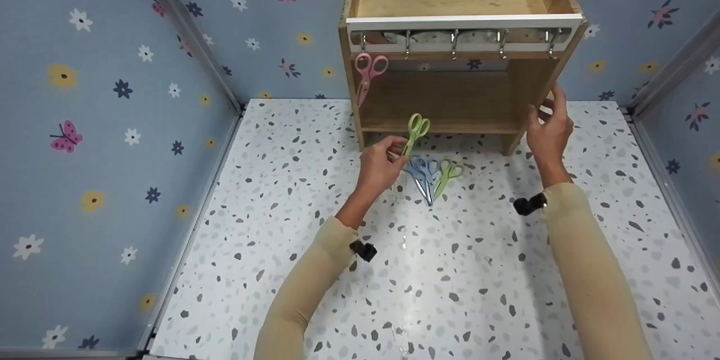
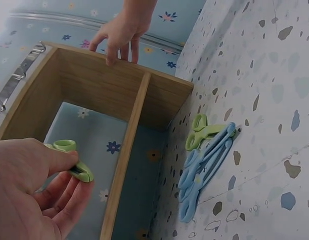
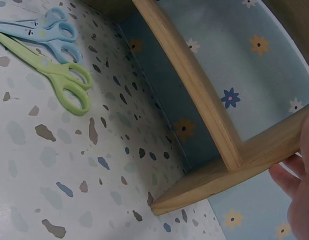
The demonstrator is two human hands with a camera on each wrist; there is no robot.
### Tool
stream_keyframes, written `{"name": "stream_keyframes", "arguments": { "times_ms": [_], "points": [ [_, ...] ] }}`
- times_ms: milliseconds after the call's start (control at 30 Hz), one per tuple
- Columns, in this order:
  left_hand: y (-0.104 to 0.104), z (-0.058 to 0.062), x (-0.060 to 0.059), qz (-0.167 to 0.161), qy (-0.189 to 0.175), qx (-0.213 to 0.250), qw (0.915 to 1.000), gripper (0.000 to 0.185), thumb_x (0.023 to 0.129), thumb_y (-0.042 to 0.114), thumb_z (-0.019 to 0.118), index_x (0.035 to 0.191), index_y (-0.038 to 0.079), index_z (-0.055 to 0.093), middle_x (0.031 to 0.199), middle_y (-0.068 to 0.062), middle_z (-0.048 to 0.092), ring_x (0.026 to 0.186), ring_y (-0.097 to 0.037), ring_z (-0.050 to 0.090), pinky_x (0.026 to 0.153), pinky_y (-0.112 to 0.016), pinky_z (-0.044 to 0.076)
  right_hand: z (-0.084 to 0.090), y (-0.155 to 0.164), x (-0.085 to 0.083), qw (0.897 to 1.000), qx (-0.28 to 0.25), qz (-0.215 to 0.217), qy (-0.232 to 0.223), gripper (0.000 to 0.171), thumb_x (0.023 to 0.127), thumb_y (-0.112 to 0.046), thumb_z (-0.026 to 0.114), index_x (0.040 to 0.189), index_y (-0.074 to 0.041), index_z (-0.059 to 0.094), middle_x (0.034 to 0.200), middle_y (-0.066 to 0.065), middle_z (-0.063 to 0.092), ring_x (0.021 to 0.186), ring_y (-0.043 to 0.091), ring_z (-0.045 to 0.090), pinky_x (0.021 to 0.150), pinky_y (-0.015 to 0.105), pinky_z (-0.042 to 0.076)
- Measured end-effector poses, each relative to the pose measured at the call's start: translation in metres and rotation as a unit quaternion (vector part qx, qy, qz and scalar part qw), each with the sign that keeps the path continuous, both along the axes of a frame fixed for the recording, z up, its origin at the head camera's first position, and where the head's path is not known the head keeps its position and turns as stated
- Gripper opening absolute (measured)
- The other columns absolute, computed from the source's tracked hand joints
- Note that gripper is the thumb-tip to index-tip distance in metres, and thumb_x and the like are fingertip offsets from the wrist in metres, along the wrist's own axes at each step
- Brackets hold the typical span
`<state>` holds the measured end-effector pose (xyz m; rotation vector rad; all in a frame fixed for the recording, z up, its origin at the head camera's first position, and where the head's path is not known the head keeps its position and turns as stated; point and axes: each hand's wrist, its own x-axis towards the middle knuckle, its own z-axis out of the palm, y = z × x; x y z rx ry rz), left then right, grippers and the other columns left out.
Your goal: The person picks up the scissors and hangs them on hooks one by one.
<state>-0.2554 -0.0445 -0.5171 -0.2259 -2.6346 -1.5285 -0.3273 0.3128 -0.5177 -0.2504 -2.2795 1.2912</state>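
So the wooden rack (image 1: 450,95) is sitting at the back of the speckled table (image 1: 281,236), with a row of metal hooks (image 1: 453,39) under its top shelf and pink scissors (image 1: 368,73) hanging off the leftmost one. The right hand (image 1: 548,132) is bracing the rack's right side panel, fingers curled around its edge. The left hand (image 1: 382,166) is pinching green scissors (image 1: 416,130) by the blades, handle loops pointing up toward the hooks, which lie straight above. Blue scissors (image 1: 421,174) and another green pair (image 1: 448,174) are lying just right of that hand.
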Motion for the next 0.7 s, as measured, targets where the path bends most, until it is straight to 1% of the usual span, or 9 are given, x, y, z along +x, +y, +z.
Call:
{"name": "stream_keyframes", "arguments": {
  "times_ms": [167, 300, 533, 700],
  "points": [
    [-0.001, 0.007, 0.0, -0.002, 0.019, 0.006, 0.9998, 0.031, 0.102, 0.005, 0.081, 0.132, 0.006, 0.078, 0.112, -0.015, 0.085, 0.096, -0.026, 0.078, 0.084, -0.034, 0.064, 0.0, 0.0, 0.0, 1.0, 0.004, 0.001, 0.005, 0.06, 0.116, -0.017, 0.061, 0.172, -0.03, 0.044, 0.168, 0.004, 0.062, 0.149, 0.027, 0.067, 0.124, 0.045, 0.056],
    [-0.001, 0.014, 0.0, -0.004, 0.025, 0.015, 0.9995, 0.031, 0.102, 0.005, 0.081, 0.133, 0.006, 0.078, 0.112, -0.015, 0.084, 0.098, -0.025, 0.077, 0.088, -0.035, 0.064, 0.0, 0.0, 0.0, 1.0, 0.006, -0.001, 0.001, 0.06, 0.116, -0.018, 0.061, 0.172, -0.031, 0.044, 0.17, 0.005, 0.061, 0.15, 0.029, 0.067, 0.124, 0.045, 0.055],
    [-0.001, 0.021, -0.001, -0.019, 0.045, 0.028, 0.9984, 0.032, 0.102, 0.006, 0.082, 0.133, 0.005, 0.077, 0.114, -0.015, 0.083, 0.102, -0.026, 0.079, 0.092, -0.035, 0.065, -0.004, 0.001, 0.001, 0.999, 0.022, 0.003, 0.032, 0.056, 0.116, -0.014, 0.061, 0.169, -0.023, 0.049, 0.16, 0.015, 0.068, 0.146, 0.032, 0.069, 0.122, 0.052, 0.057],
    [-0.001, 0.027, 0.0, -0.015, 0.047, 0.042, 0.9979, 0.031, 0.101, 0.004, 0.083, 0.132, 0.004, 0.077, 0.113, -0.016, 0.083, 0.1, -0.026, 0.078, 0.088, -0.03, 0.064, -0.001, -0.001, 0.001, 1.0, 0.017, 0.003, 0.018, 0.057, 0.116, -0.016, 0.061, 0.171, -0.026, 0.046, 0.165, 0.008, 0.064, 0.148, 0.028, 0.067, 0.124, 0.048, 0.055]
  ]
}}
